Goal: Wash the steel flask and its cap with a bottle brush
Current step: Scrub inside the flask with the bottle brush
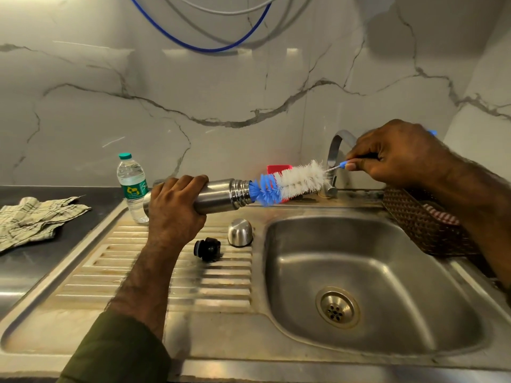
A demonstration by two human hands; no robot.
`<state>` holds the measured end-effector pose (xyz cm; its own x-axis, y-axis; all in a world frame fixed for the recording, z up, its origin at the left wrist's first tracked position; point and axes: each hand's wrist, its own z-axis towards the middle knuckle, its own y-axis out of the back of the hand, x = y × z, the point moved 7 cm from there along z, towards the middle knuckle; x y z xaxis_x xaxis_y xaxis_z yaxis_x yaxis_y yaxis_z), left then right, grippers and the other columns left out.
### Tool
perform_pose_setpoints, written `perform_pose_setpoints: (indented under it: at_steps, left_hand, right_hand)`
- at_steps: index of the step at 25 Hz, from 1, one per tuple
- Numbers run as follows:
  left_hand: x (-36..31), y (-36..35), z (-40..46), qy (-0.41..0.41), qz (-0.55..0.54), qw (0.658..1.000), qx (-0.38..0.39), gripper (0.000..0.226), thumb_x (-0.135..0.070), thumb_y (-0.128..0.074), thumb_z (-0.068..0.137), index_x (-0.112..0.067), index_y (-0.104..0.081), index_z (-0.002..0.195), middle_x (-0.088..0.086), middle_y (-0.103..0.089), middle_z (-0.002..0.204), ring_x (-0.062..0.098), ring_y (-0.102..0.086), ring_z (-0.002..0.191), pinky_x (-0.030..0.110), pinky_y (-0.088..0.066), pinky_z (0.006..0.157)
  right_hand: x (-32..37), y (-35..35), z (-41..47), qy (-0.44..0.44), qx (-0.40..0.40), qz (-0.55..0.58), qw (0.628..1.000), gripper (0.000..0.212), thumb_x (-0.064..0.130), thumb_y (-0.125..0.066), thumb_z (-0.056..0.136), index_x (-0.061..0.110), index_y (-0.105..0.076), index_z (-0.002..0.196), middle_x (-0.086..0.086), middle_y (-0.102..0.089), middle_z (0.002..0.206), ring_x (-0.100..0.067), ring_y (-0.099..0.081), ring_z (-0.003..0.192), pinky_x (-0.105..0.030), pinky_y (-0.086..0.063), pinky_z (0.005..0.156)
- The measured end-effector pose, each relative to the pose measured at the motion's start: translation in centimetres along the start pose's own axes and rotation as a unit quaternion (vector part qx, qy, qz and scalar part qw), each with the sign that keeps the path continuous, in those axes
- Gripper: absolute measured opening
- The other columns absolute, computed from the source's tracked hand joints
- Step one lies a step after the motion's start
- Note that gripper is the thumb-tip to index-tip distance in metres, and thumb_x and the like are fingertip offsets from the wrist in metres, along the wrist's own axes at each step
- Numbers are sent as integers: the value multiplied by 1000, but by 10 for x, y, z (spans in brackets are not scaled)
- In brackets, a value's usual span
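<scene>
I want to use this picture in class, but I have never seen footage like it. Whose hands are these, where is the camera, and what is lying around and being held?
One picture, taken by a camera worn on a person's head, looking down at their own hands over a kitchen sink. The left hand grips a steel flask held sideways. The right hand pinches the handle of a bottle brush, whose blue tip is at the flask's mouth. On the ribbed draining board lie a steel cup cap and a black stopper. A water bottle and a cloth sit further left.
</scene>
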<state>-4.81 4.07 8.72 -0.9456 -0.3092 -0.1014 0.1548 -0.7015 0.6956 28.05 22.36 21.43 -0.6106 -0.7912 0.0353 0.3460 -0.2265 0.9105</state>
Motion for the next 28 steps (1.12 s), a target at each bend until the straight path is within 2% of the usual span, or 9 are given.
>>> perform_pose_setpoints:
  at_steps: [5,8,11,14,17,21,24,28]
  left_hand:
    - [-7,1,0,-34,-1,999,1,72,-16,-91,65,-22,-63,131,7,-72,118,37,-63,105,57,-46,97]
    - [2,-1,1,43,16,999,4,71,-19,-89,65,-23,-61,131,8,-72,117,38,-64,106,57,-46,96]
    - [21,3,-1,126,39,991,3,66,-19,-87,65,-23,-62,126,11,-72,113,41,-64,105,55,-45,93]
    - [25,8,0,139,30,990,-12,66,-16,-88,66,-20,-63,126,14,-72,112,43,-63,104,56,-44,93]
    - [11,4,0,120,25,992,-6,69,-16,-90,64,-20,-62,127,15,-71,113,44,-62,106,57,-44,93]
    - [5,2,0,119,5,993,-14,72,-19,-91,66,-19,-59,130,17,-71,117,45,-62,107,59,-46,94]
    - [4,7,0,122,-17,992,-37,69,-20,-90,66,-18,-59,127,17,-71,113,46,-63,102,59,-48,90]
    - [-2,13,0,135,-55,988,-59,67,-25,-92,69,-13,-59,126,19,-71,108,44,-65,95,57,-52,86]
  right_hand:
    - [-13,11,19,-20,19,-7,1000,25,41,-77,89,27,-82,109,9,-74,101,-15,-61,91,-34,-47,75]
    - [-12,8,25,-31,1,-22,999,25,43,-75,91,25,-82,107,8,-75,99,-17,-63,89,-38,-54,79]
    - [-14,15,21,-48,-33,-57,997,25,47,-71,93,26,-82,102,7,-75,95,-19,-63,85,-35,-52,74]
    - [-9,26,16,-41,-32,-114,992,24,51,-69,93,31,-80,101,8,-74,90,-18,-61,82,-31,-42,68]
    - [11,20,16,-16,-3,-192,981,25,53,-64,92,34,-77,100,8,-67,83,-17,-59,80,-35,-47,71]
    - [46,9,19,13,17,-267,963,14,40,-66,88,26,-65,88,4,-60,79,-17,-59,74,-37,-52,72]
    - [66,11,22,33,15,-319,947,22,31,-68,88,22,-49,80,0,-52,75,-19,-54,72,-37,-42,72]
    - [84,43,35,70,-87,-359,926,15,15,-61,85,17,-51,74,-5,-47,70,-24,-45,69,-43,-39,79]
